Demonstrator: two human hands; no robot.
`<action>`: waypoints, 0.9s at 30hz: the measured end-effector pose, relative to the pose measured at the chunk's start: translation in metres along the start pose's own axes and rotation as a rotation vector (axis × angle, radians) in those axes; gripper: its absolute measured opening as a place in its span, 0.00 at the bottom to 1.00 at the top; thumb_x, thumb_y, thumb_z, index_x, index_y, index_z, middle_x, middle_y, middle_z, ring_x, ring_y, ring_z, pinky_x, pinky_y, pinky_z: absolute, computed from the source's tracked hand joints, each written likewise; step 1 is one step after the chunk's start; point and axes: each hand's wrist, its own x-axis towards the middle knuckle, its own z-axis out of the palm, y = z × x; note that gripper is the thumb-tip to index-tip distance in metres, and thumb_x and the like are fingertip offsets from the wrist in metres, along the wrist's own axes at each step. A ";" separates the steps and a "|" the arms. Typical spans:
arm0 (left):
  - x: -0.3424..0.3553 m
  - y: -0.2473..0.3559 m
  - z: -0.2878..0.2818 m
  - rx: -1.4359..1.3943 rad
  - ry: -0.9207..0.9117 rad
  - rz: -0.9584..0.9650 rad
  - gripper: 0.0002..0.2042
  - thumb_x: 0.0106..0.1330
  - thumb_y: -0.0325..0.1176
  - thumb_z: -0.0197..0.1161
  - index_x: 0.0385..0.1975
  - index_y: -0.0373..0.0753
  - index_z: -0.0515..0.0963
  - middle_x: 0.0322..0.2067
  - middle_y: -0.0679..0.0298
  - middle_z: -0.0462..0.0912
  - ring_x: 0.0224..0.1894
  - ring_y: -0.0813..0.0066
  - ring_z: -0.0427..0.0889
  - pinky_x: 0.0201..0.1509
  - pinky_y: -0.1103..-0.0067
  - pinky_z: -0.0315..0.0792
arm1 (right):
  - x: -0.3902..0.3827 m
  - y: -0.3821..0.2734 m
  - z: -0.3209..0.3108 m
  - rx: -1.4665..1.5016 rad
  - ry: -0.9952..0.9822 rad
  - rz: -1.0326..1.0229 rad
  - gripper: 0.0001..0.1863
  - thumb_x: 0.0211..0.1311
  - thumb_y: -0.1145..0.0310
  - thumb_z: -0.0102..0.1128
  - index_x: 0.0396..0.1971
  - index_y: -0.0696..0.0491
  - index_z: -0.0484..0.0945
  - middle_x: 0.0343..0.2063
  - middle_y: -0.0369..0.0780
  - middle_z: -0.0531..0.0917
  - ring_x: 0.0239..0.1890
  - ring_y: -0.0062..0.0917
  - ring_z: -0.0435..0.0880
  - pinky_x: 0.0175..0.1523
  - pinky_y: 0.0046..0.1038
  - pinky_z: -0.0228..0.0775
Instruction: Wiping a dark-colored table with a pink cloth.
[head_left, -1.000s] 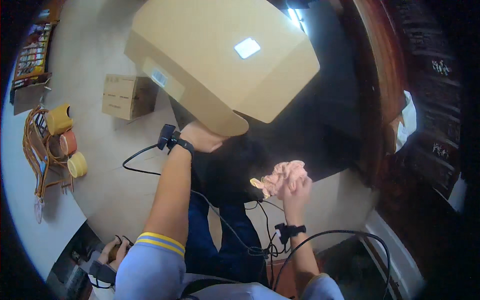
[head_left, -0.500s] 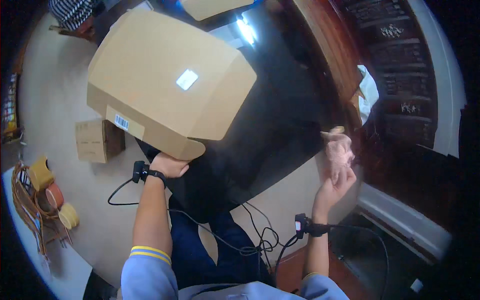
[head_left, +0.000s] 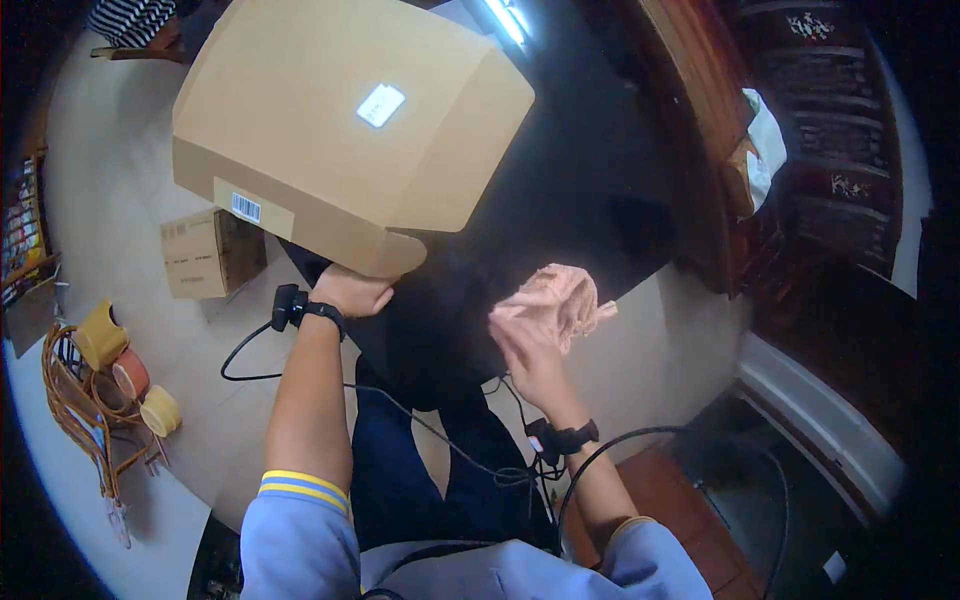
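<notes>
One large cardboard box (head_left: pixel 345 125) rests on the black table (head_left: pixel 580 200), overhanging its near left edge. The left hand (head_left: pixel 350 293) grips the box's lower corner, fingers curled under it. The right hand (head_left: pixel 530 345) presses one crumpled pink cloth (head_left: pixel 560 297) against the table's near edge, fingers spread over it. On the floor sit one smaller cardboard box (head_left: pixel 205 252) and three tape rolls (head_left: pixel 130 375).

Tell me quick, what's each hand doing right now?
Left hand: gripping the near lower corner of the large cardboard box.
Right hand: fingers on a pink cloth at the black table edge.
</notes>
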 end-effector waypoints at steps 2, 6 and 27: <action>0.001 0.000 0.004 -0.007 0.025 0.012 0.19 0.58 0.42 0.57 0.50 0.48 0.76 0.45 0.58 0.80 0.48 0.56 0.79 0.52 0.60 0.73 | 0.005 -0.007 -0.006 -0.029 -0.052 -0.184 0.23 0.57 0.79 0.51 0.53 0.48 0.76 0.47 0.42 0.79 0.54 0.38 0.73 0.60 0.37 0.59; 0.006 0.001 0.004 0.008 -0.019 0.012 0.19 0.58 0.42 0.57 0.50 0.48 0.76 0.46 0.58 0.80 0.50 0.56 0.78 0.54 0.60 0.72 | 0.000 -0.005 -0.003 0.171 0.053 -0.097 0.15 0.56 0.83 0.51 0.44 0.54 0.75 0.47 0.43 0.79 0.50 0.37 0.76 0.56 0.34 0.64; 0.003 0.000 0.006 -0.124 0.012 0.077 0.11 0.60 0.40 0.52 0.35 0.43 0.78 0.34 0.59 0.82 0.42 0.57 0.82 0.49 0.64 0.76 | 0.082 0.005 0.023 -0.849 0.275 0.144 0.19 0.61 0.60 0.55 0.53 0.41 0.77 0.65 0.40 0.64 0.59 0.46 0.65 0.60 0.50 0.56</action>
